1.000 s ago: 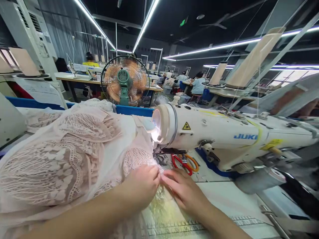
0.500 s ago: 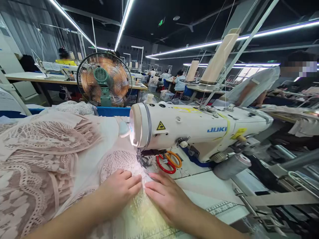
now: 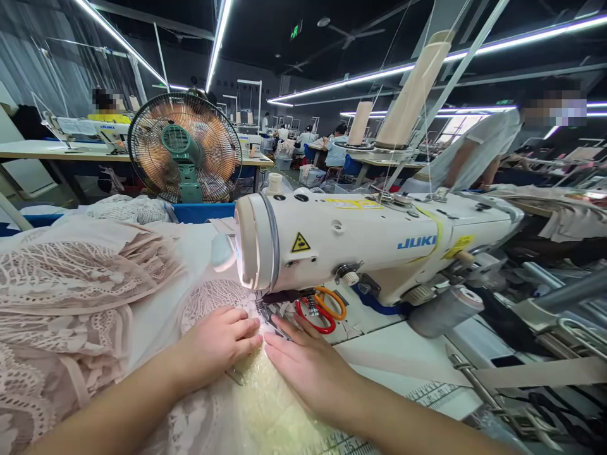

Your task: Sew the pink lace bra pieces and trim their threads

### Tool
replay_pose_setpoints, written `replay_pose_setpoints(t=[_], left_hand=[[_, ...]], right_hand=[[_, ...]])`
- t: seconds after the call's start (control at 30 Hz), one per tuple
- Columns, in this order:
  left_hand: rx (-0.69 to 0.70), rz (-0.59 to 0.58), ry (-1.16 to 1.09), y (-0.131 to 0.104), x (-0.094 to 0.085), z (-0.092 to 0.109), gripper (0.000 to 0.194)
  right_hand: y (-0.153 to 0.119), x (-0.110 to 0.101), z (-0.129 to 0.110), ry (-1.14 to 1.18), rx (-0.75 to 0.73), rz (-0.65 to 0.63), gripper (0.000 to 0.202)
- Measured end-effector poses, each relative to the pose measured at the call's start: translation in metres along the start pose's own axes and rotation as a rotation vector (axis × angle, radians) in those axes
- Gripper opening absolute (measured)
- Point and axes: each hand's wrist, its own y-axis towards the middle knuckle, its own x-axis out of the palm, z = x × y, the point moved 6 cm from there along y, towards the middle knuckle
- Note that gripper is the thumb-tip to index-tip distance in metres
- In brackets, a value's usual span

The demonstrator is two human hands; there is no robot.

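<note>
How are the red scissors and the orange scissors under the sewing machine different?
The red scissors lie nearer the person's right hand; the orange scissors lie behind them, closer to the sewing machine. The red handle loop looks bigger and in fuller view; the orange one is partly hidden. Both rest on the machine's bed, overlapping, untouched by either hand.

Dim hall w/ dark ceiling; main light from long white LED ceiling strips (image 3: 215,47) running diagonally, slightly blown out. Small work lamp under the white sewing machine head (image 3: 332,243) throws hard glare onto the pale pink lace fabric (image 3: 71,297) near the needle, washing out detail there. Soft shadows under the machine arm. Wide-angle lens: straight lines bow at edges, corners stretched. Foreground sharp, far background soft; faces pixelated.
</note>
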Motion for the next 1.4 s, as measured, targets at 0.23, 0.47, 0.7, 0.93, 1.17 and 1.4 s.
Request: replay_pose_setpoints(t=[0.23,0.47,0.7,0.93,1.17,1.4], left_hand=[[-0.006,-0.015,-0.034,0.005,-0.001,-0.017,0.032],[-0.095,-0.169,-0.022,0.007,0.01,-0.038,0.037],[-0.112,-0.109,0.042,0.009,0.002,-0.043,0.031],[-0.31,-0.241,-0.382,-0.001,-0.026,-0.012,0.023],[-0.643,-0.103,-0.882,-0.012,-0.02,-0.022,0.016],[-0.962,0.215,-0.899,-0.021,-0.01,-0.042,0.028]], right_hand=[[0.006,0.003,0.004,-0.031,0.014,0.011,0.049],[0.004,0.005,0.005,-0.008,0.01,-0.01,0.048],[0.003,0.004,0.003,-0.003,0.013,0.015,0.046],[-0.017,-0.03,-0.006,0.176,-0.035,0.359,0.032],[-0.038,-0.011,-0.02,0.537,0.193,0.483,0.039],[-0.006,0.013,-0.061,0.578,0.024,0.374,0.051]])
